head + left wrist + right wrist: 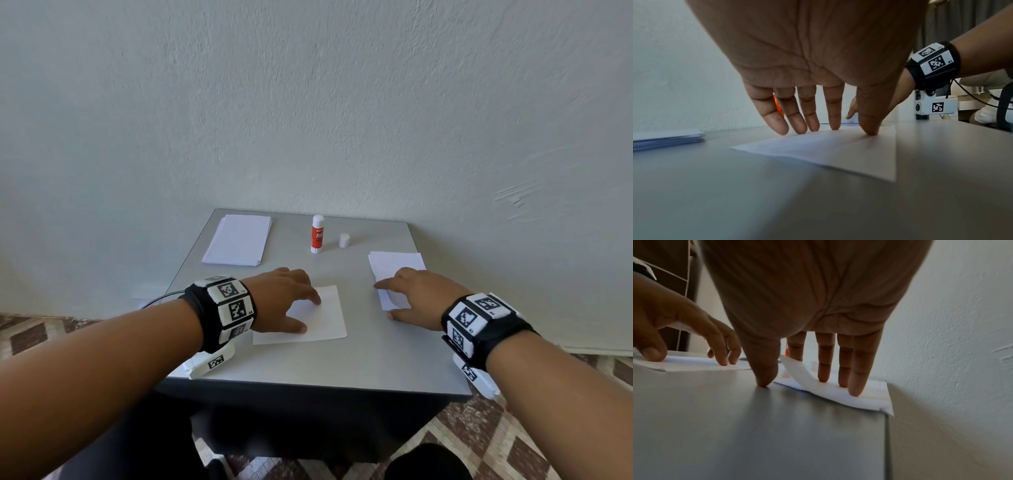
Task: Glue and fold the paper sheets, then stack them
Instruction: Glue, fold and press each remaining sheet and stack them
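- While both hands are being kept flat, nothing is being gripped: the left hand (286,298) is being pressed, fingers straight, onto a single sheet (322,320) near the table's (308,363) front edge, probably so it is being kept from sliding.
- The right hand (416,296) is being laid, fingers straight, on the folded pile (394,265) at the right side; its top fold (797,369) is curling up, so it is likely being pressed flat.
- One glue stick (317,234) is being left upright and uncapped at the back, its one cap (344,240) beside it.
- One pile of unused paper (238,244) is being kept at the back left.
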